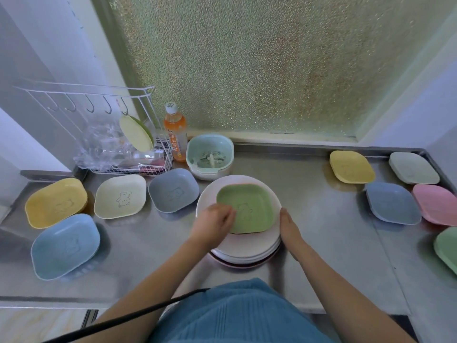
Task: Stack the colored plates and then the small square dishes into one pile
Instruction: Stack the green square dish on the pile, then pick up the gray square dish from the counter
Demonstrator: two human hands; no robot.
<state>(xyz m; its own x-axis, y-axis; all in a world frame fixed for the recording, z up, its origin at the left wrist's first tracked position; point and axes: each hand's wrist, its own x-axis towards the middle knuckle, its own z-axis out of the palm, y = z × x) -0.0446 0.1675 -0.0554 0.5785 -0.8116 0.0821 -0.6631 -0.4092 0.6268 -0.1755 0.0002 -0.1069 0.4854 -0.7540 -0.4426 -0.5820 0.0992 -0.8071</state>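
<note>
Resting on top of the plate stack (243, 246) at desk (309, 219) centre is a green dish (249, 206), gripped at its near-left corner by the left hand (214, 225), fingers curled on the rim. The right hand (288, 225) is laid against the stack's right edge with fingers fairly straight, nothing held. On the left, four square dishes are set apart on the desk: yellow (56, 203), cream (120, 196), grey-blue (173, 190), light blue (65, 246). On the right, five more are seen: yellow (352, 166), pale grey (413, 167), blue (393, 203), pink (436, 204), green (447, 248), the last cut by the frame edge. Behind the stack a mint strainer bowl (210, 155), an orange bottle (176, 132) and a wire rack (103, 125) are seen.
</note>
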